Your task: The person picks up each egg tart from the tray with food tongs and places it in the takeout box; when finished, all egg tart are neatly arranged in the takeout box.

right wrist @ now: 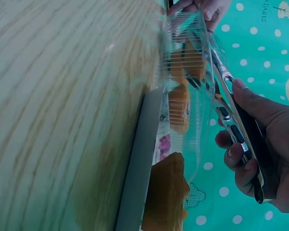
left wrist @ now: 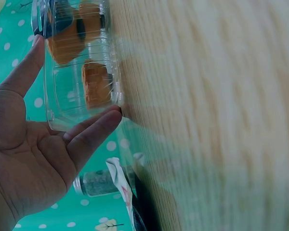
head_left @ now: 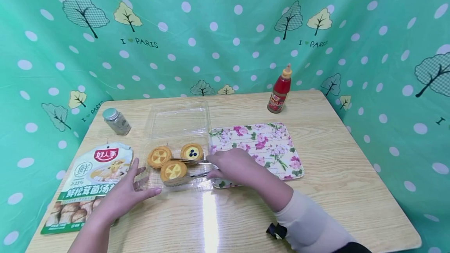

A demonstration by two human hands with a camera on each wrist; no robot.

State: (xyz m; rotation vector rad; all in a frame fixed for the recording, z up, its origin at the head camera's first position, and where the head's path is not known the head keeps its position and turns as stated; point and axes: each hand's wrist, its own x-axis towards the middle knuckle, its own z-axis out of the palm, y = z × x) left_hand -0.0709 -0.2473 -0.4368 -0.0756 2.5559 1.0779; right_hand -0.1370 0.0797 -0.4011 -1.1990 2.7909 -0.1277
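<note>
right hand [head_left: 233, 165] grips tongs [right wrist: 249, 130]; one clear box [head_left: 176, 145] holds three tarts [head_left: 174, 170]

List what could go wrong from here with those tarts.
Squeezed too hard, the front tart could crumble between the arms of the tongs in the right hand. The left tart sits right by it and might get nudged. The clear box looks flimsy; if the tongs catch its rim, it could slide, despite the left hand at its side.
</note>
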